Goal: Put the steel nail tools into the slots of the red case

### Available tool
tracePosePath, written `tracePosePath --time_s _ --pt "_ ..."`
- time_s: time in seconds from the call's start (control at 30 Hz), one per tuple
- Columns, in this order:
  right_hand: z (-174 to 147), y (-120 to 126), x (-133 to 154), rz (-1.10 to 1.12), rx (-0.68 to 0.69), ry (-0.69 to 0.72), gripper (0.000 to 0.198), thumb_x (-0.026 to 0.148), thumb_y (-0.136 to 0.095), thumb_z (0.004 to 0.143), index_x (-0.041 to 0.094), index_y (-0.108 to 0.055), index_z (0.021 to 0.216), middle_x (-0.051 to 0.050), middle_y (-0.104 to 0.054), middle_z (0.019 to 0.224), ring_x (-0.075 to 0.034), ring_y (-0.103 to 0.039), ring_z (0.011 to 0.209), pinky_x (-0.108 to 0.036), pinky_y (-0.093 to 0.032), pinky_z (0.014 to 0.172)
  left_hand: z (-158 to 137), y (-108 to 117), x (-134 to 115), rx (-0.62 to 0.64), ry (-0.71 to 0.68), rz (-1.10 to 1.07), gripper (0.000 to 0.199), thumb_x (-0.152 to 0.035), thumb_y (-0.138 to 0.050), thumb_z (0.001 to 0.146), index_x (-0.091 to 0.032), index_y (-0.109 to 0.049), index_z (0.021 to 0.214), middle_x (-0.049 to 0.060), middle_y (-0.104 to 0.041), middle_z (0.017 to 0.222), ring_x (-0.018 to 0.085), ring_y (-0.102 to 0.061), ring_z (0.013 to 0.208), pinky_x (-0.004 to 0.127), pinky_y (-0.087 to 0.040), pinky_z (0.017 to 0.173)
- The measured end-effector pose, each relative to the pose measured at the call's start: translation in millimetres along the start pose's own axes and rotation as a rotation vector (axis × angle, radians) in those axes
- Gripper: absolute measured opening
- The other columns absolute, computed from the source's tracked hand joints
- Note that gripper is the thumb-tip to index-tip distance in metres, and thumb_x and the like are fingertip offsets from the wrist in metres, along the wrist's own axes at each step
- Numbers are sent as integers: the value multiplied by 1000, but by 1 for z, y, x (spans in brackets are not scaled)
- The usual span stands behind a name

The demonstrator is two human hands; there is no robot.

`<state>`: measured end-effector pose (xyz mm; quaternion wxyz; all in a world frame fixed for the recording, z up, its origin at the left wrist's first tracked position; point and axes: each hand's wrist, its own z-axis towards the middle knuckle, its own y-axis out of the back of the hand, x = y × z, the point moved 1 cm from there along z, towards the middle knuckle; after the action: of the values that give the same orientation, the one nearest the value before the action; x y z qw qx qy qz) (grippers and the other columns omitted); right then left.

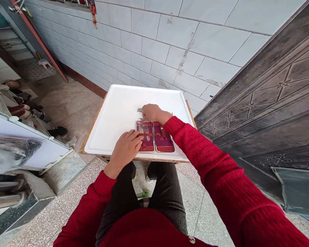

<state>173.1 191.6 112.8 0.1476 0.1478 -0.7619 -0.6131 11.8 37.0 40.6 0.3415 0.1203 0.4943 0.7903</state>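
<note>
An opened manicure case (164, 146) with a dark red and purple lining lies near the front of a white tray-like tabletop (113, 113). Several slim metal manicure tools (145, 132) sit under straps in its left half. My left hand (126, 146) rests on the case's left edge, fingers stretched out, the tips beside the tools. Beyond the case, my right hand (151, 112) reaches down to the tabletop with curled fingers; whatever they grip is hidden. A small flat metal piece (139, 110) shows just left of those fingers. Another bit of metal peeks out behind my right wrist.
A white tiled wall (144, 51) stands behind the table. On the right is a dark patterned metal door (260, 103). To the left are a rack with shoes (23, 111) and a white panel (20, 140). My legs are close against the table's front edge.
</note>
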Motion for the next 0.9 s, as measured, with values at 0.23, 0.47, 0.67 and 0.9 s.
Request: tracePosePath --time_s 0.23,0.47,0.67,0.9 --pt "1 4 -3 42 60 21 13 16 -77 84 16 -82 96 -12 -81 99 -28 -76 94 -33 -56 79 1 1 -1 6 7 -4 29 -22 -46 108 -19 -71 123 11 -71 131 30 -63 126 49 -53 104" --pt "-2 2 -6 29 25 -14 10 20 -74 86 16 -81 92 -14 -80 100 -29 -75 95 -35 -56 80 2 2 -1 -1 -11 16 27 -20 -48 107 -18 -71 121 11 -72 130 30 -64 124 48 -54 103" --pt "-2 -4 -10 43 22 -19 14 22 -68 90 15 -78 97 -12 -80 105 -28 -73 97 -32 -53 74 2 1 0 1 -3 14 28 -21 -49 107 -19 -72 122 10 -72 130 30 -65 125 48 -55 102" --pt "-1 -8 -9 77 3 -12 12 19 -68 91 13 -78 94 -15 -79 100 -29 -72 91 -34 -53 73 1 1 0 5 0 16 29 -22 -48 107 -18 -72 122 11 -72 131 30 -65 125 49 -55 103"
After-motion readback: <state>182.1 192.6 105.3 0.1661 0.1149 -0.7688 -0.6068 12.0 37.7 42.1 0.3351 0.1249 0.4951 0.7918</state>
